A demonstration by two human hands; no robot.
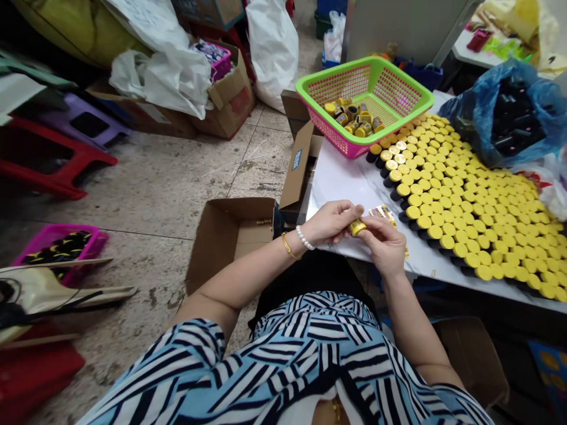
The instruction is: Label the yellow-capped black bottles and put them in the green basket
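Observation:
Over the near edge of the table, my left hand [333,222] pinches a small yellow-capped bottle [357,227] with printed wrapping around it. My right hand [384,243] grips the same bottle from the other side, its thumb and fingers closed at the cap end. Part of the bottle is hidden by my fingers. A sheet of printed labels [383,213] lies on the table just behind my right hand, partly covered by it. To the right stand tightly packed rows of black bottles with yellow caps [460,206].
A green and pink basket [372,139] at the table's back corner holds several wrapped bottles [352,118]. A blue bag [478,127] of black bottles sits behind the rows. Left of the table are an open cardboard box [212,236] and a red stool [48,156].

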